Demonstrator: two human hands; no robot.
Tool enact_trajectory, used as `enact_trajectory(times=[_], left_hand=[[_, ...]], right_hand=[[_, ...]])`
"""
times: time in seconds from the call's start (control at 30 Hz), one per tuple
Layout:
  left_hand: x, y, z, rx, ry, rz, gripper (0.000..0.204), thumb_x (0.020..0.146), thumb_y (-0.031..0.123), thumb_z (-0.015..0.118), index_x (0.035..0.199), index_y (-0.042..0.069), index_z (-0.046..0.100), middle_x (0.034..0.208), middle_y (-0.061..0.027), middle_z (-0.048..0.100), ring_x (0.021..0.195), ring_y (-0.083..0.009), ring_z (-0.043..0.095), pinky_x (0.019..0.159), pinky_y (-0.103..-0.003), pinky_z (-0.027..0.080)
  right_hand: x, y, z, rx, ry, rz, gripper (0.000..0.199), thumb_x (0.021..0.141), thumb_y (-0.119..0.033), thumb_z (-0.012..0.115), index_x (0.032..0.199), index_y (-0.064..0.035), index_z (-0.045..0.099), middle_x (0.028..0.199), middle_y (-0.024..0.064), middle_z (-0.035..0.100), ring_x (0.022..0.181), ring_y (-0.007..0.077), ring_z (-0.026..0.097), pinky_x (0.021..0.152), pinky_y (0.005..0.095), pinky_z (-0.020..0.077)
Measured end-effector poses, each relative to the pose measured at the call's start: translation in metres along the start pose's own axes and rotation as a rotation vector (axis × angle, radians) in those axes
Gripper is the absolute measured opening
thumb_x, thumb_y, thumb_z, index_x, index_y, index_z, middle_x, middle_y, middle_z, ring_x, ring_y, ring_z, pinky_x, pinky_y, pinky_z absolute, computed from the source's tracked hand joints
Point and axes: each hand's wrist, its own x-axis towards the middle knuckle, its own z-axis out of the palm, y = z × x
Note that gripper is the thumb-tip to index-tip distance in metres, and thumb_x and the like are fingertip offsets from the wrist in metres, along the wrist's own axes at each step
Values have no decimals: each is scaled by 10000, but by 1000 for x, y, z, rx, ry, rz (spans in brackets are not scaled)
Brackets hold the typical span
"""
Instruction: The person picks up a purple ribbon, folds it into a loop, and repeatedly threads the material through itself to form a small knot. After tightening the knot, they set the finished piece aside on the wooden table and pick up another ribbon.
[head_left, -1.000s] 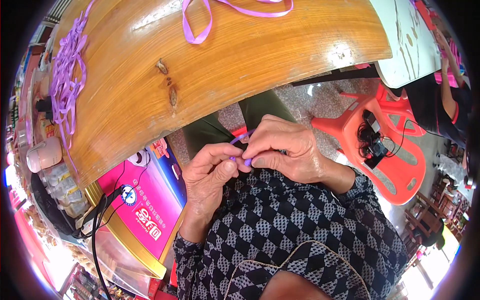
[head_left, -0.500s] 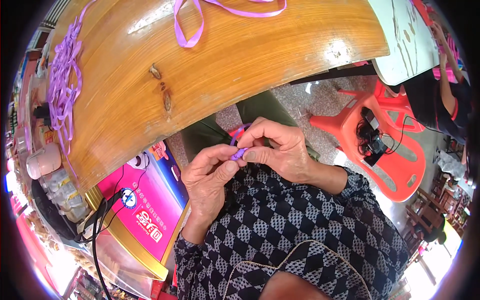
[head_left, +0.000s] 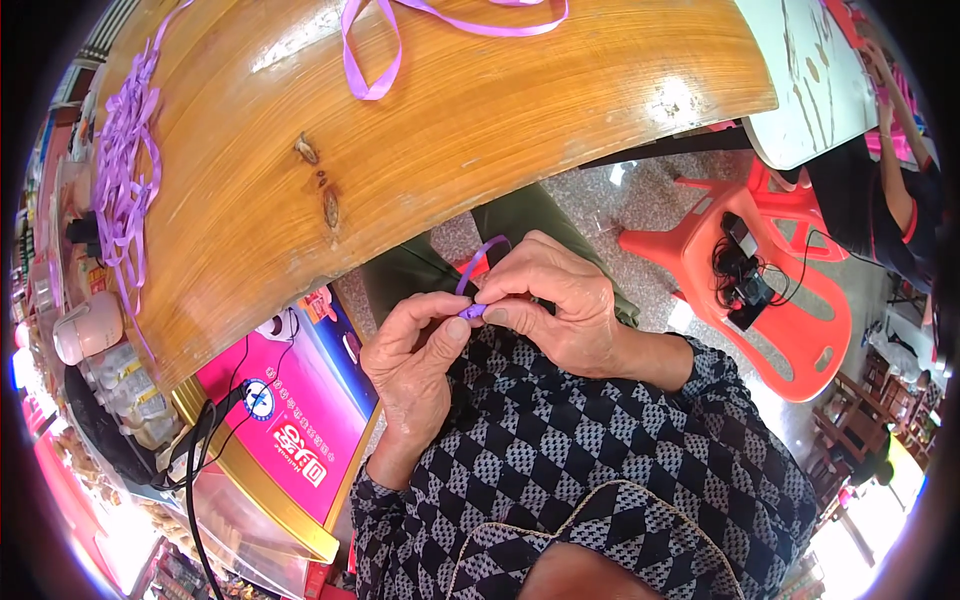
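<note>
Between my two hands is a small folded or knotted piece of purple ribbon [head_left: 473, 312], held over my lap just off the table's near edge. My left hand [head_left: 418, 338] pinches its left end between thumb and fingertips. On the other end, my right hand [head_left: 552, 298] is closed, with its thumb pressed toward the index finger. A narrow strip of the same ribbon loops up from the piece behind my right fingers. How the piece is folded is mostly hidden by my fingertips.
Across the wooden table [head_left: 430, 150] lie a loose purple ribbon loop [head_left: 375, 85] and, at left, a ribbon heap [head_left: 125, 170]. A pink display case [head_left: 285, 430] stands at lower left. On a red chair [head_left: 790, 350] sit black cables [head_left: 735, 265]. Another person's arm [head_left: 895, 170] shows far right.
My right hand has shifted slightly and its fingers have re-gripped. The ribbon strip behind it now stands up in a clearer loop. My left hand keeps its pinch.
</note>
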Motion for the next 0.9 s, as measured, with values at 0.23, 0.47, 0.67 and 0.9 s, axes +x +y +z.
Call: enact_trajectory(times=[0.23,0.47,0.67,0.9], left_hand=[[3,13,10,594,-64,201,95,855,-1,563,945,-27,578,865,-81,586,785,-126,559,714,-211,436],[-1,-1,7,119,-64,134,145,850,25,603,975,-36,562,869,-41,575,772,-106,524,749,-222,419],[3,-5,9,-93,-55,45,174,821,54,639,956,-40,584,758,-57,586,627,-102,492,563,-200,365],[9,-18,-5,-106,-27,-92,107,817,-28,583,921,-33,604,729,-60,598,583,-85,483,526,-200,358]], right_hand=[[-1,-3,-1,-146,154,-119,131,700,-18,718,801,-27,635,753,80,599,687,236,569,604,320,435],[-11,-4,4,-28,164,-134,137,716,-20,693,812,-23,595,785,85,565,727,262,543,619,346,431],[-9,-7,10,-128,77,-264,155,745,-15,648,895,-22,608,823,84,561,754,268,538,627,359,434],[87,-51,-74,-773,200,-452,121,793,-187,607,782,-67,601,655,96,542,630,292,564,528,389,429]])
